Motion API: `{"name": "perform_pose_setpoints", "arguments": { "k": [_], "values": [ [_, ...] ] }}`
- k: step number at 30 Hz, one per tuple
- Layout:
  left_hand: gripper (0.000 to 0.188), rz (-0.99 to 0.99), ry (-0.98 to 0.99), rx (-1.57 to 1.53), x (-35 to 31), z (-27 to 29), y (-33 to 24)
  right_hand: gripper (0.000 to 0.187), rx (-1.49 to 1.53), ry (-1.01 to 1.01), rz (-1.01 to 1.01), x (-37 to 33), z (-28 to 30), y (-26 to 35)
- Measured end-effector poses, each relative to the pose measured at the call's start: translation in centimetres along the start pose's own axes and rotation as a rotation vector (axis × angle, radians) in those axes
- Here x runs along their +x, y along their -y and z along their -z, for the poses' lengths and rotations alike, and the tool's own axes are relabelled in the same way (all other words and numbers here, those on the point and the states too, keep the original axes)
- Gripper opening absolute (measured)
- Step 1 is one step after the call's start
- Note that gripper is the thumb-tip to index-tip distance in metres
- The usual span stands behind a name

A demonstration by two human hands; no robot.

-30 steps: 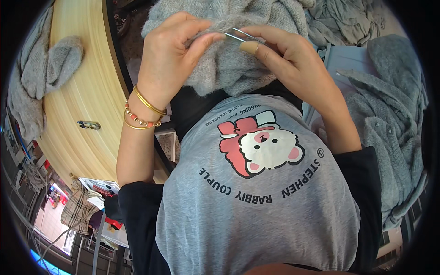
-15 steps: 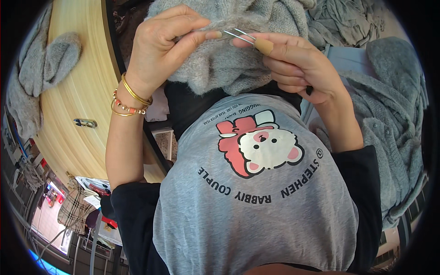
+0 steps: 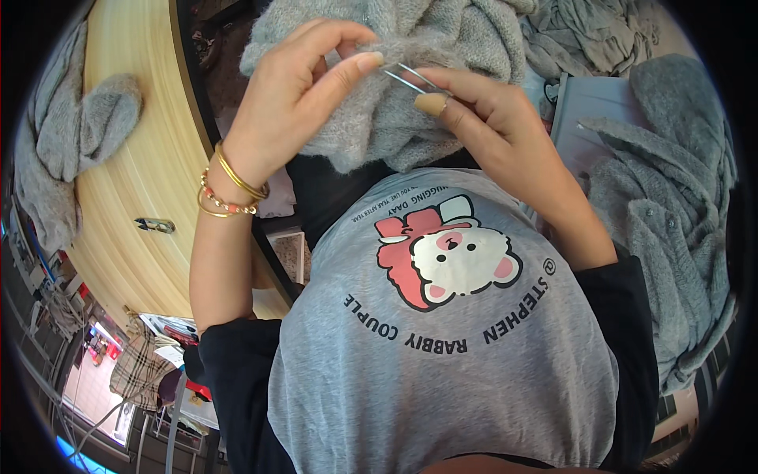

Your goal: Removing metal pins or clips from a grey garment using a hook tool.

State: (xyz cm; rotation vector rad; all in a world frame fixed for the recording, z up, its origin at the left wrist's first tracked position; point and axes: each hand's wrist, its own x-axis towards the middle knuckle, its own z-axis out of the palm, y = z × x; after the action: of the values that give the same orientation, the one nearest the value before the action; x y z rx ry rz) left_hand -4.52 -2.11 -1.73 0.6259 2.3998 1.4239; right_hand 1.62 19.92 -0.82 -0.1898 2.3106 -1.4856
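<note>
A fuzzy grey knit garment (image 3: 347, 138) lies bunched over my lap at the top of the view. My left hand (image 3: 292, 99) has its thumb and bent forefinger closed on the knit's upper layer. Slim metal tweezers (image 3: 405, 81) are in my right hand (image 3: 505, 122), gripped between thumb and fingers. Their two prongs point up-left, slightly apart, close to my left thumb tip. A tan cover wraps my right thumb's end. The back of the tweezers is hidden in the hand.
To the left a pale wooden table (image 3: 126, 174) carries small thread snips (image 3: 155, 226) and another grey knit piece (image 3: 106, 118). More grey knits (image 3: 663, 221) are heaped at the right, by a pale bin (image 3: 572, 126). A further grey pile (image 3: 584, 35) lies far right.
My right hand has turned over and lowered a little, its back now showing, with the tweezers still held. My left thumb and forefinger have parted slightly and shifted right.
</note>
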Motion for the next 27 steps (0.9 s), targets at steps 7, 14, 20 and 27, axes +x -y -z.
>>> {"name": "perform_pose_setpoints", "arguments": {
  "k": [7, 14, 20, 27],
  "values": [
    [0.019, -0.224, -0.084, 0.320, 0.5, -1.2, -0.5, 0.033, 0.034, -0.007, 0.005, -0.1, -0.2, 0.6],
    [0.017, -0.520, -0.158, 0.514, 0.8, -1.9, -0.5, 0.031, 0.321, 0.034, -0.087, 0.0, -0.8, 0.5],
    [0.020, -0.555, -0.328, 0.508, 1.0, -2.8, 0.3, 0.033, 0.871, 0.145, -0.388, 0.4, -0.9, 1.6],
    [0.005, -0.261, -0.338, 0.253, 1.3, -1.7, -2.9, 0.035, 1.274, 0.178, -0.496, 0.3, -0.8, 2.7]
  ]
}}
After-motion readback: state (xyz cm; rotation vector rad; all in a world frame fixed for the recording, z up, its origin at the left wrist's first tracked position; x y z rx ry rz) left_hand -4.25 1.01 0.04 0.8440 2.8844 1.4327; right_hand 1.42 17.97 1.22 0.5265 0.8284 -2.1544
